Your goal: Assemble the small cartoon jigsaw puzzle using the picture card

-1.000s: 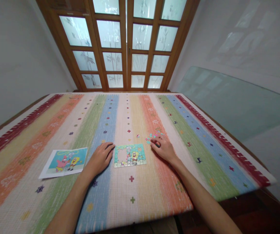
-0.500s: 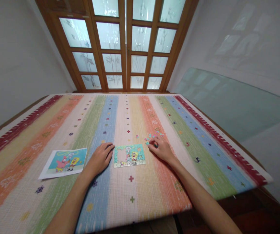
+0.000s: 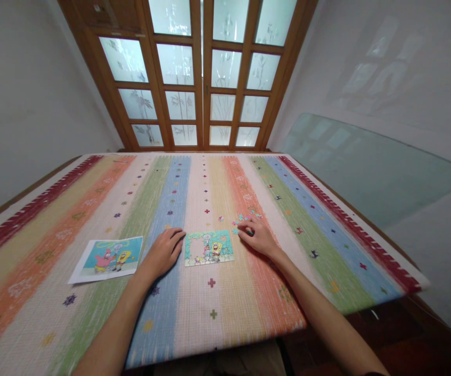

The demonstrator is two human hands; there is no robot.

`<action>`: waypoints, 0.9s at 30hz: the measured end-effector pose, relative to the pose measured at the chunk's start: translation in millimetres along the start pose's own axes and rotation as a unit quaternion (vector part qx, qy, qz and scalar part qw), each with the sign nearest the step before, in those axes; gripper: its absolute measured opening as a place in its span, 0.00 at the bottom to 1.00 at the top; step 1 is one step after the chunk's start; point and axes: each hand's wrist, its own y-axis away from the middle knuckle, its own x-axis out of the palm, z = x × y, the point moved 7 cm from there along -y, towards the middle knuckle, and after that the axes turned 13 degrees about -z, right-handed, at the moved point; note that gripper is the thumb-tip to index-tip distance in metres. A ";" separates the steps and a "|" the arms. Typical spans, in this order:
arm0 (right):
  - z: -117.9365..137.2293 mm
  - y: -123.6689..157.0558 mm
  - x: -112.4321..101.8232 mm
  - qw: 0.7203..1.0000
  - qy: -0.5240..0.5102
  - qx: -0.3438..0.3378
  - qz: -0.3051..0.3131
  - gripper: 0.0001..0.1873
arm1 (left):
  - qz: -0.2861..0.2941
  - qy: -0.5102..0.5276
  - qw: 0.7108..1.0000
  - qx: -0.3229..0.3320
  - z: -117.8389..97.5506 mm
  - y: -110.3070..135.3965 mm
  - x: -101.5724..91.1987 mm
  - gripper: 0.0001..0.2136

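Observation:
A small, partly assembled cartoon jigsaw puzzle lies on the striped table cover, with an unfilled gap in its upper left. My left hand rests flat beside the puzzle's left edge, fingers stretched out, holding nothing. My right hand sits just right of the puzzle with its fingers curled down onto the loose puzzle pieces. Whether a piece is pinched in it cannot be made out.
A printed reference picture of the same cartoon lies to the left of my left hand. A sheet of glass leans on the right wall. Wooden glazed doors stand behind the table. The table's near edge runs below my forearms.
My right hand has shifted slightly left among the loose pieces, toward the puzzle's corner. The camera has tilted a little. My left hand has stayed put.

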 end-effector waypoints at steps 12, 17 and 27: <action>-0.2 -3.4 5.8 0.999 0.006 -0.025 0.044 0.02 | 0.003 0.000 1.000 0.003 1.5 1.0 1.7 0.16; 1.5 -5.9 9.0 0.997 0.013 -0.049 0.060 0.03 | 0.004 0.004 1.000 0.001 2.9 1.9 3.0 0.16; 16.9 -10.1 7.9 0.991 0.016 -0.117 0.069 0.02 | 0.013 0.004 1.000 0.001 -0.1 0.9 1.8 0.17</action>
